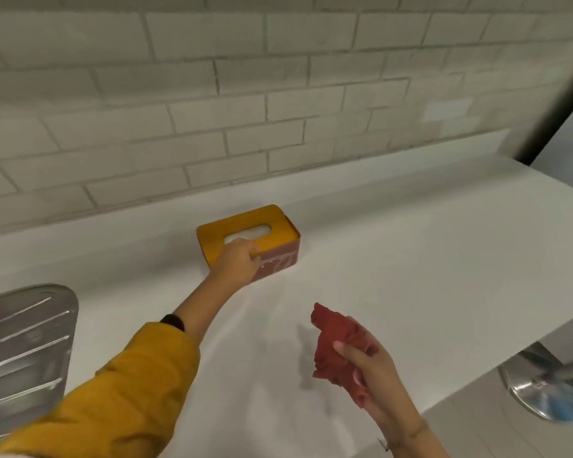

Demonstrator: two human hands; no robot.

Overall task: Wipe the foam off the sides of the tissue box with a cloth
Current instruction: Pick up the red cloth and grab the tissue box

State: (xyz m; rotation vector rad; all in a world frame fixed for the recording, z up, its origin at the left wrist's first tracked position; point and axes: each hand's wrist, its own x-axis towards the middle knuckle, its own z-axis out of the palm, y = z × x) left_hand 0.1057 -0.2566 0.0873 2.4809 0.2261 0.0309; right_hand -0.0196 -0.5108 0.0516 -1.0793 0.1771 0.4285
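Tissue box on a white counter, set near the tiled wall, ahead of the person and slightly to their left. Its long axis runs roughly parallel to the wall, so one long side faces the person. The lid is smooth, yellow and round-cornered with an oval slot. The sides are reddish, and pale foam streaks the near one.

The left hand is the nearer hand. It reaches out from a mustard sleeve, fingers curled over the near top edge of the box, apparently steadying it. The right hand is well back from the box, close to the person, gripping a crumpled red cloth, soft and loosely bunched, clear of the counter. The cloth must probably travel forward and leftward to reach the foamed side.

A ribbed metal drainboard lies at the far left.
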